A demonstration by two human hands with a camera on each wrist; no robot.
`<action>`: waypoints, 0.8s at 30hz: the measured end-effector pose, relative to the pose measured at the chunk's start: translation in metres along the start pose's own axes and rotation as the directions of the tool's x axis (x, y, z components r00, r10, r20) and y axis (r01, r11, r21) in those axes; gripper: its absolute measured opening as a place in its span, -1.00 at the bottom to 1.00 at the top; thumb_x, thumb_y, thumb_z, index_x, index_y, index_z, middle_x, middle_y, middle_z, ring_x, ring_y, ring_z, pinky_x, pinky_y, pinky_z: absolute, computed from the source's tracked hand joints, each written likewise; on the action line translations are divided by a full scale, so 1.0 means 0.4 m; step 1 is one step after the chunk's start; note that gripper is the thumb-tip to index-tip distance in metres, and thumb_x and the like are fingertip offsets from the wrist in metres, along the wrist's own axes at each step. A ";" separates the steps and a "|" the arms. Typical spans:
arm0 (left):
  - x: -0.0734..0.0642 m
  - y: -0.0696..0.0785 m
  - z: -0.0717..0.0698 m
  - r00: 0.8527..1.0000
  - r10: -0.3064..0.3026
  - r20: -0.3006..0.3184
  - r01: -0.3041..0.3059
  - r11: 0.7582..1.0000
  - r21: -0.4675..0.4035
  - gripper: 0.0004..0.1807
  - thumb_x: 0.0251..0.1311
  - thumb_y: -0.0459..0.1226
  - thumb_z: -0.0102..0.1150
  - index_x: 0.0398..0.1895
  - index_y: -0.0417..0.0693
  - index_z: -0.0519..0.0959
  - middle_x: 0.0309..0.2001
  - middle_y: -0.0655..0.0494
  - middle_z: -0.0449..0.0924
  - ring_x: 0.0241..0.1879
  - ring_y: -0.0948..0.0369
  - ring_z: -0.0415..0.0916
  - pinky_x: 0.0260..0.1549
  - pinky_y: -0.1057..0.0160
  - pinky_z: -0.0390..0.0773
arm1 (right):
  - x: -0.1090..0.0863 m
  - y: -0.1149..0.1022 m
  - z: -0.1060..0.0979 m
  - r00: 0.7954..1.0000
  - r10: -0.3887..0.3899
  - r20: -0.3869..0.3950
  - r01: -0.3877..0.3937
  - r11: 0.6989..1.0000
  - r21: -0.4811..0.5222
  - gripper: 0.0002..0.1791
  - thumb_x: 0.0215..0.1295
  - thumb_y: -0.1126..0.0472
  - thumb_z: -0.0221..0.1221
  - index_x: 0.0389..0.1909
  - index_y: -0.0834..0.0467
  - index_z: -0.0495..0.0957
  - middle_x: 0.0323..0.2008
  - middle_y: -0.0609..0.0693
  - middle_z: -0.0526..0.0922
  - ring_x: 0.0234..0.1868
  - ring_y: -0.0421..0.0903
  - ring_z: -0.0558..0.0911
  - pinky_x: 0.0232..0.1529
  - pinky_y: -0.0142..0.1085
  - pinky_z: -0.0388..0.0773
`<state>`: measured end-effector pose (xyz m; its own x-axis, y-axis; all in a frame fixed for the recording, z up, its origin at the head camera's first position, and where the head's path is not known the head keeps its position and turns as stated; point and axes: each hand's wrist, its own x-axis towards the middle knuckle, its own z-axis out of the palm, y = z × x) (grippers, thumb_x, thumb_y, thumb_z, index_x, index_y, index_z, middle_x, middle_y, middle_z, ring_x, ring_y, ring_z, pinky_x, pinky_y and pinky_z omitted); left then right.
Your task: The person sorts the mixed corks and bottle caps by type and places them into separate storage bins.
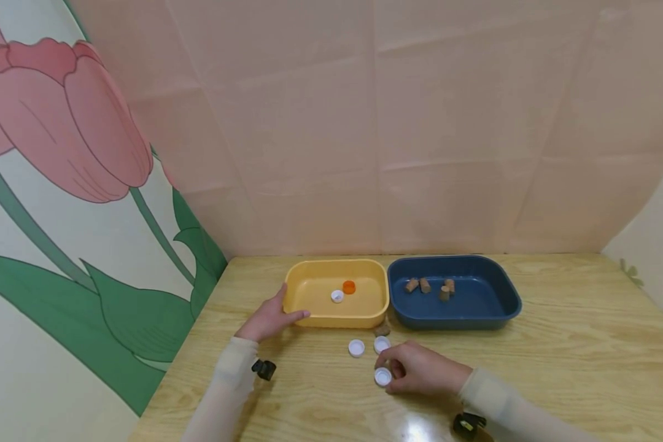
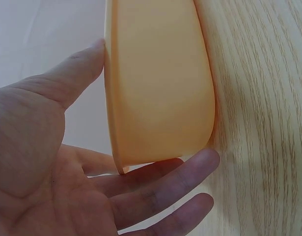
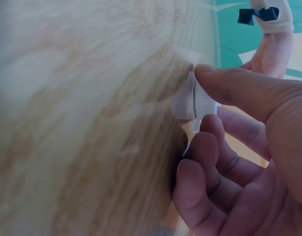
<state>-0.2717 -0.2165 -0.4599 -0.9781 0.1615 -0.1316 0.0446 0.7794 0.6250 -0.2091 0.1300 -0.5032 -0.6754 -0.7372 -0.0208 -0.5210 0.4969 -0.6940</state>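
Observation:
My left hand (image 1: 271,316) holds the left end of a yellow tray (image 1: 331,321), thumb along the near rim and fingers spread round the corner. Close up in the left wrist view, the thumb tip meets the rim, with the other fingers against the end wall. A white bottle cap (image 1: 383,377) is pinched between the thumb and fingers of my right hand (image 1: 420,368), its edge ribbed in the right wrist view. Beyond it lie another white cap (image 1: 382,344) and a third white cap (image 1: 356,348). Inside the tray are a small white cap (image 1: 337,296) and an orange cap (image 1: 349,287).
A dark blue tray (image 1: 480,301) stands against the yellow tray's right side, with several corks (image 1: 425,285) in it. One brown piece (image 1: 383,329) lies on the wooden table (image 1: 574,344) in front of where the trays meet. Pink cloth (image 1: 320,153) hangs behind.

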 end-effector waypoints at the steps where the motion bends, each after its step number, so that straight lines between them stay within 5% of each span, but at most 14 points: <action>1: 0.000 0.000 0.000 1.000 0.001 -0.001 -0.001 1.000 0.001 0.17 0.20 0.23 0.26 0.61 -0.20 -0.13 0.43 -0.31 0.27 0.33 -0.13 0.37 0.26 -0.16 0.37 | 0.000 -0.001 -0.001 1.000 0.000 0.002 0.000 1.000 0.001 -0.76 0.13 0.15 0.42 -0.17 -0.08 0.64 -0.62 -0.31 0.47 -0.58 -0.42 0.40 -0.48 -0.47 0.37; 9: 0.000 0.000 -0.001 1.000 -0.001 -0.002 0.001 1.000 0.001 0.16 0.20 0.21 0.27 0.61 -0.17 -0.12 0.43 -0.28 0.29 0.32 -0.10 0.39 0.25 -0.15 0.37 | 0.007 -0.015 -0.016 1.000 0.011 0.006 -0.011 1.000 0.002 -0.78 0.21 0.08 0.40 -0.14 -0.12 0.63 -0.59 -0.29 0.48 -0.55 -0.40 0.42 -0.46 -0.45 0.40; 17: 0.001 -0.001 -0.002 1.000 0.015 -0.001 -0.015 1.000 -0.007 0.14 0.21 0.18 0.28 0.61 -0.16 -0.11 0.42 -0.27 0.31 0.29 -0.08 0.42 0.23 -0.14 0.40 | 0.023 -0.047 -0.057 0.994 -0.061 -0.086 0.059 0.998 -0.029 -0.77 0.23 0.13 0.39 -0.10 0.00 0.66 -0.58 -0.29 0.51 -0.55 -0.39 0.45 -0.48 -0.44 0.46; 24: 0.002 -0.003 -0.002 1.000 0.005 0.002 -0.005 1.000 -0.008 0.23 0.12 0.30 0.27 0.61 -0.17 -0.12 0.44 -0.27 0.27 0.32 -0.10 0.38 0.26 -0.14 0.37 | 0.054 -0.075 -0.110 0.988 -0.050 -0.146 0.040 0.997 -0.071 -0.78 0.28 0.11 0.35 -0.06 -0.03 0.67 -0.57 -0.26 0.52 -0.55 -0.35 0.42 -0.47 -0.42 0.42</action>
<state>-0.2726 -0.2179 -0.4602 -0.9774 0.1666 -0.1304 0.0476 0.7738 0.6316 -0.2311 0.1193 -0.4510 -0.7174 -0.6864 0.1192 -0.5834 0.4985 -0.6412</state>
